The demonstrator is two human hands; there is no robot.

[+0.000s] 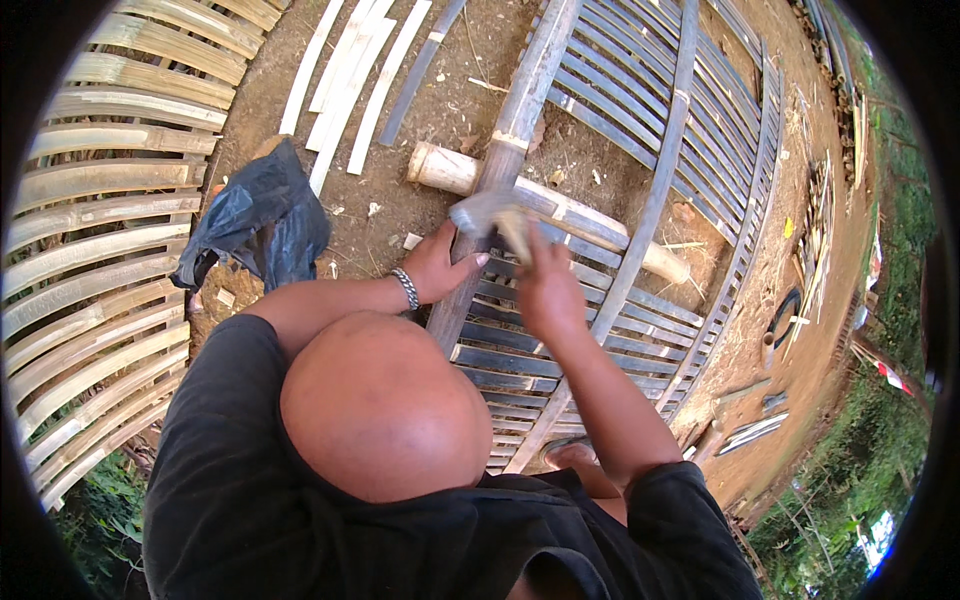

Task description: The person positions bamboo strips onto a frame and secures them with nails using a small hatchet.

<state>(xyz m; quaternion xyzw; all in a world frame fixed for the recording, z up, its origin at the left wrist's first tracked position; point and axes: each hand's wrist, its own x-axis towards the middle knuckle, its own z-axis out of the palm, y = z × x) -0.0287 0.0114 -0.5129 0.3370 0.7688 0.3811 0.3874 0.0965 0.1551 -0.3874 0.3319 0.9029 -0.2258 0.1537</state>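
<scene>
**Right hand gripping a hammer over a dark bamboo pole**

At far left, a row of pale bamboo slats is curving down the view. Beside it, a crumpled black plastic bag is lying on the brown ground, with pale strips and a dark strip lying beyond. Further right, the left hand, wearing a metal bracelet, is resting on the dark bamboo pole; I cannot tell whether its fingers are closing around it. A pale bamboo length is crossing beneath the pole. The hammer is appearing blurred, its head just beside the left hand; the right hand is wrapping its fingers around the handle. A dark slatted frame is stretching rightward, and greenery is bordering the far right.
</scene>
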